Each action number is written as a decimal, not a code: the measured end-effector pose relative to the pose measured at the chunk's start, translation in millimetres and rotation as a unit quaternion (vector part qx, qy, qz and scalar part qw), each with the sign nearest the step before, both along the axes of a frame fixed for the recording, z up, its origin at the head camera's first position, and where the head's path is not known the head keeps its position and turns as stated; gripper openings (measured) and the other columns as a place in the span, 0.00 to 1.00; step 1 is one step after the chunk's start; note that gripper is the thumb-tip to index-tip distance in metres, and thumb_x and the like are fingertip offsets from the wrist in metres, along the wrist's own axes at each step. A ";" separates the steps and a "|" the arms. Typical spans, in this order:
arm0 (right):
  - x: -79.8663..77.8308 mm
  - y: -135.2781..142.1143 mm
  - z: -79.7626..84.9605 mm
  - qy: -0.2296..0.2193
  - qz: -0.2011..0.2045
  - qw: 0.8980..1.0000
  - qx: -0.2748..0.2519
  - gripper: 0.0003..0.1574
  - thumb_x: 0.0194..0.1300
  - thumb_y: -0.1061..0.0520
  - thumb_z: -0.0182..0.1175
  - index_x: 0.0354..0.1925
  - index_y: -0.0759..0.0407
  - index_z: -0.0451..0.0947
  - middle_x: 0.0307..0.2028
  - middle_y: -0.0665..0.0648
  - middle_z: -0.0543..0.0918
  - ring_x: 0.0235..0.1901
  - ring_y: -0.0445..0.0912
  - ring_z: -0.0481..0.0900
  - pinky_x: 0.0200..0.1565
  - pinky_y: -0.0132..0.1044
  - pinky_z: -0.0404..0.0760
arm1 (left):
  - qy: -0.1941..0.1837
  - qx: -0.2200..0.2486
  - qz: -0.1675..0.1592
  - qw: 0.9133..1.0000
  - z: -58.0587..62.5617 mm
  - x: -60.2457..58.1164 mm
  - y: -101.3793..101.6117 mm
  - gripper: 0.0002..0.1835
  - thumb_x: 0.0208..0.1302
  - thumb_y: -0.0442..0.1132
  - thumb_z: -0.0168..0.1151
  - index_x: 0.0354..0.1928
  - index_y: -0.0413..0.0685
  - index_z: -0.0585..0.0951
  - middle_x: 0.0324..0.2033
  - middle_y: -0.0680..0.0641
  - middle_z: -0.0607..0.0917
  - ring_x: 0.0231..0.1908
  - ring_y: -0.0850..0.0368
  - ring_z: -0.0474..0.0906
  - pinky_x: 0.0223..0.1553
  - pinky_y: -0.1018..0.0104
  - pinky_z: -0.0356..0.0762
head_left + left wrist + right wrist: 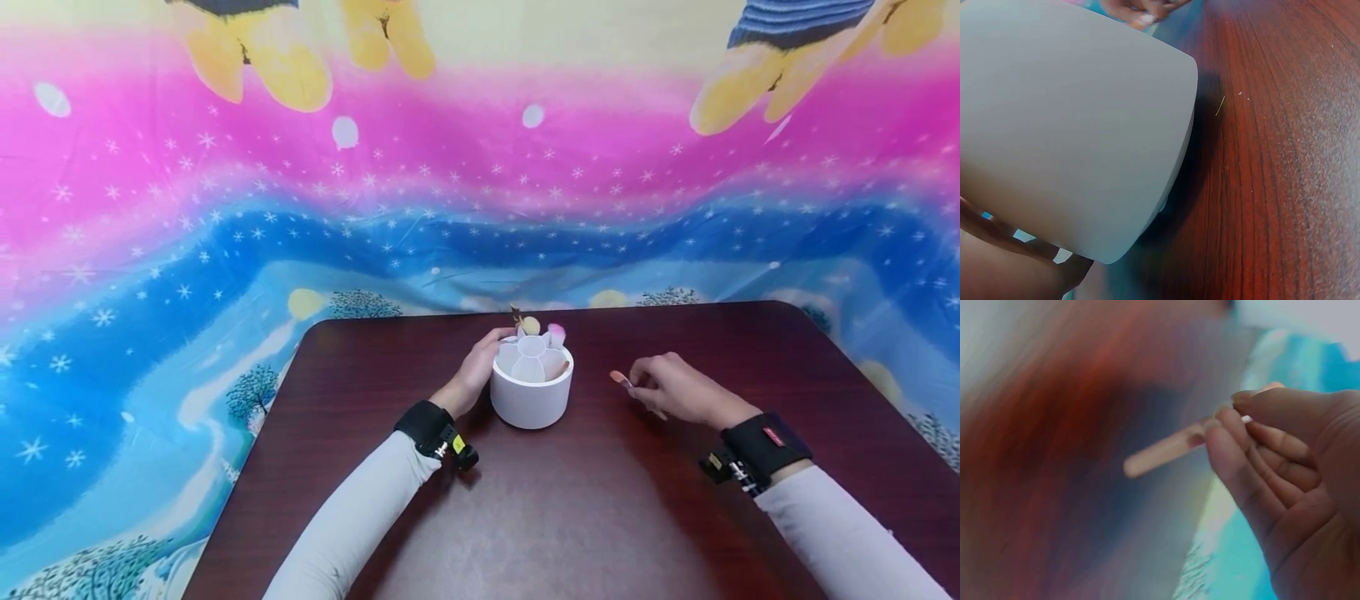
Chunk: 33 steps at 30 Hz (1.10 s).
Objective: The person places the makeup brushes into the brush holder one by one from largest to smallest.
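Observation:
A white round holder (529, 404) with inner dividers stands on the table, filling much of the left wrist view. My left hand (474, 371) holds it from the left, fingers reaching round its far side. Inside are a pink-tipped item (557, 333), a pale yellow round item (530, 325) and a brownish tip at the right inner wall. To the holder's right, apart from it, my right hand (678, 390) pinches a small brush (619, 377) between thumb and fingers. Its orange tip points toward the holder in the head view. The right wrist view shows its rounded, wood-coloured handle (1160, 453).
The dark red-brown wooden table (517, 517) extends around the holder, its far edge just behind it. A colourful printed cloth (465, 183) hangs behind the table. Both wrists wear black straps (767, 450) with small cameras.

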State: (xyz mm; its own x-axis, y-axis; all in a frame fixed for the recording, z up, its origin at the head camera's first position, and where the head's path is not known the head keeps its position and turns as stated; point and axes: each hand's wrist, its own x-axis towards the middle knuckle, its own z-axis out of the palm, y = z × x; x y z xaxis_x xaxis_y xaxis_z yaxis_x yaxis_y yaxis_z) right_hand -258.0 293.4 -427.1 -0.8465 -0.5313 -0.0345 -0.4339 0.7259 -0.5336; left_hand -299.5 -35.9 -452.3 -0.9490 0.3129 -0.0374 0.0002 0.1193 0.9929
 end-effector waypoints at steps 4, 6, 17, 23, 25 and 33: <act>4.1 -13.1 20.8 0.080 -0.003 0.994 -0.070 0.03 0.63 0.60 0.61 0.36 0.57 0.78 0.24 0.50 0.81 0.22 0.42 0.78 0.26 0.35 0.78 | 0.004 0.004 0.001 1.000 1.6 0.3 0.4 0.20 0.72 0.43 0.39 0.62 0.51 0.69 0.61 0.50 0.69 0.58 0.58 0.64 0.59 0.54 0.62; 7.0 -18.7 32.4 0.115 -0.013 0.988 -0.099 0.03 0.61 0.59 0.62 0.36 0.55 0.78 0.26 0.49 0.82 0.26 0.40 0.79 0.28 0.36 0.79 | 0.007 0.005 0.001 1.000 2.1 0.3 0.3 0.20 0.72 0.43 0.39 0.62 0.50 0.69 0.61 0.49 0.69 0.58 0.58 0.63 0.59 0.54 0.61; 32.1 -58.6 88.2 0.198 -0.038 0.957 -0.210 0.07 0.58 0.62 0.65 0.37 0.56 0.79 0.27 0.51 0.83 0.27 0.40 0.80 0.30 0.27 0.79 | 0.013 0.001 0.012 1.000 2.5 1.8 0.6 0.20 0.71 0.43 0.40 0.62 0.50 0.70 0.61 0.49 0.70 0.58 0.59 0.63 0.59 0.56 0.62; 51.7 -89.2 114.6 0.213 -0.025 0.947 -0.238 0.10 0.56 0.69 0.64 0.39 0.64 0.78 0.29 0.58 0.83 0.26 0.45 0.81 0.31 0.31 0.80 | 0.018 0.005 0.004 1.000 2.0 0.4 -0.6 0.20 0.72 0.42 0.39 0.62 0.50 0.69 0.62 0.50 0.69 0.59 0.59 0.61 0.60 0.55 0.60; 49.7 -94.4 111.7 0.207 -0.020 0.946 -0.250 0.09 0.56 0.68 0.64 0.38 0.63 0.78 0.29 0.57 0.83 0.27 0.46 0.81 0.31 0.32 0.81 | 0.018 0.003 0.001 1.000 6.5 2.9 -0.9 0.20 0.73 0.41 0.38 0.63 0.49 0.69 0.62 0.49 0.68 0.60 0.58 0.61 0.61 0.55 0.59; 28.8 -101.4 73.8 0.182 -0.010 0.951 -0.248 0.06 0.59 0.57 0.65 0.36 0.54 0.79 0.31 0.48 0.82 0.29 0.38 0.80 0.31 0.32 0.81 | 0.018 0.004 0.008 1.000 0.6 1.7 1.8 0.20 0.72 0.42 0.39 0.63 0.49 0.69 0.62 0.49 0.68 0.60 0.59 0.61 0.61 0.56 0.59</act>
State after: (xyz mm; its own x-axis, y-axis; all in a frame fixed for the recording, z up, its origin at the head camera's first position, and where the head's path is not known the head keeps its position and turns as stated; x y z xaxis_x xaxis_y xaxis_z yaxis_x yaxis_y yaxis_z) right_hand -229.1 192.0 -353.2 -0.7643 -0.3899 0.5136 -0.6444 0.4330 -0.6303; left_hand -297.8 -34.1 -451.7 -0.9548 0.2971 0.0002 0.0347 0.1107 0.9932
